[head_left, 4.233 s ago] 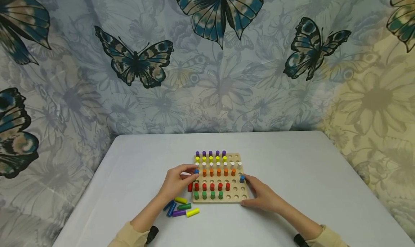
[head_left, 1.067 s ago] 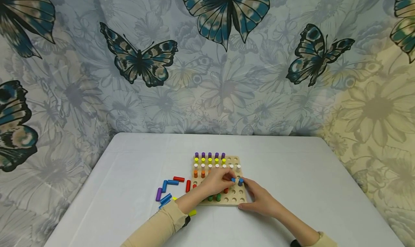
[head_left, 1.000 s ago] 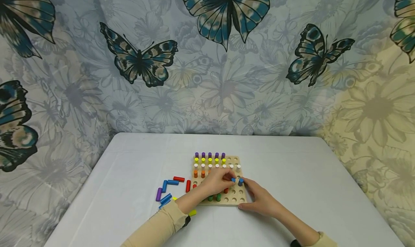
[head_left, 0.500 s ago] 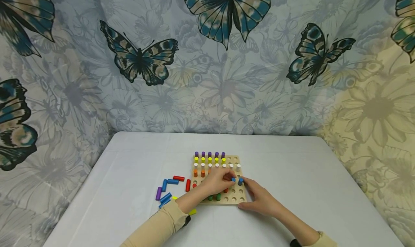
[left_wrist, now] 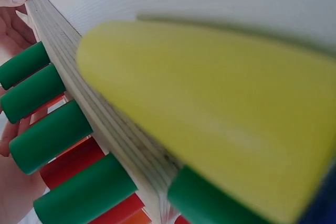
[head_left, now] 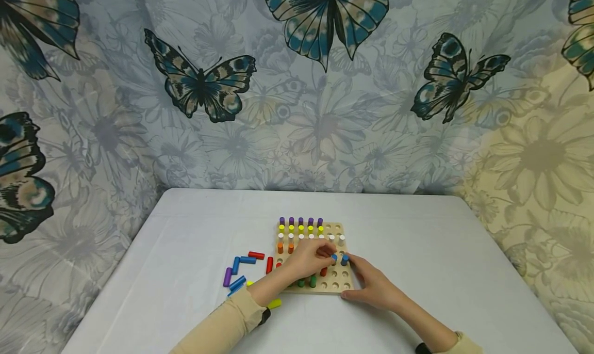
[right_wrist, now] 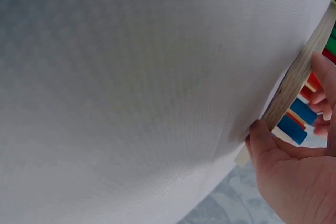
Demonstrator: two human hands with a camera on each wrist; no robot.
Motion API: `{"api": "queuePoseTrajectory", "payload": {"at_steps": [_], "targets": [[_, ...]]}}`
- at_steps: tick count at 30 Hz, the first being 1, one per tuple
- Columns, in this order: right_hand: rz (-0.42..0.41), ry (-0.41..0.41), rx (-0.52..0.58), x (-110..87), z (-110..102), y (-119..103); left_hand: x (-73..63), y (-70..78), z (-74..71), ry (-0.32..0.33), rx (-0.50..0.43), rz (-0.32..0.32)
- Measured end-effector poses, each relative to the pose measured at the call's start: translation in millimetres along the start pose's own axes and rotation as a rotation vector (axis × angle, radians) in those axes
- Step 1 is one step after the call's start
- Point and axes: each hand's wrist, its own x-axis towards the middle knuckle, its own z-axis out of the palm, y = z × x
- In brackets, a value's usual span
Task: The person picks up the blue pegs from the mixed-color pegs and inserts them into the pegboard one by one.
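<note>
In the head view, a wooden pegboard (head_left: 341, 287) carries rows of purple, yellow, white, orange, red and green pegs. My left hand (head_left: 306, 258) reaches over the board and pinches a blue peg (head_left: 334, 258) between thumb and fingertips. That peg sits just left of another upright blue peg (head_left: 345, 260) near the right edge. My right hand (head_left: 373, 284) grips the board's right side, thumb at the near corner. The right wrist view shows my right hand (right_wrist: 294, 177) along the board's edge (right_wrist: 294, 85), beside two blue pegs. Part of the rows is hidden under my left hand.
Loose pegs lie left of the board: red (head_left: 256, 255), blue (head_left: 236, 265), purple (head_left: 227, 277) and others. A yellow peg (head_left: 275, 303) lies by the near left corner, partly behind the left forearm; one yellow peg (left_wrist: 210, 103) looms large in the left wrist view.
Since about four seconds ago, my left hand has carried the blue peg from the board's left edge rightward, next to the other blue peg. Over the last second both hands stay nearly still.
</note>
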Motion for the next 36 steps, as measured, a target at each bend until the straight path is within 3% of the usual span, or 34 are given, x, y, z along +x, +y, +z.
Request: {"api": "queuePoseTrajectory", "payload": {"at_steps": [8, 22, 36], "targets": [[0.034, -0.005, 0.001, 0.9, 1.6, -0.8, -14.8, 1.8, -9.5, 0.04, -0.07, -0.046], [0.09, -0.007, 0.007, 1.0, 2.6, -3.7, -36.3, -2.8, -32.7, 0.136, -0.128, -0.066], [0.074, -0.001, 0.003, 1.4, 3.2, -2.4, -67.8, -9.9, -54.7, 0.206, -0.231, -0.121]]}}
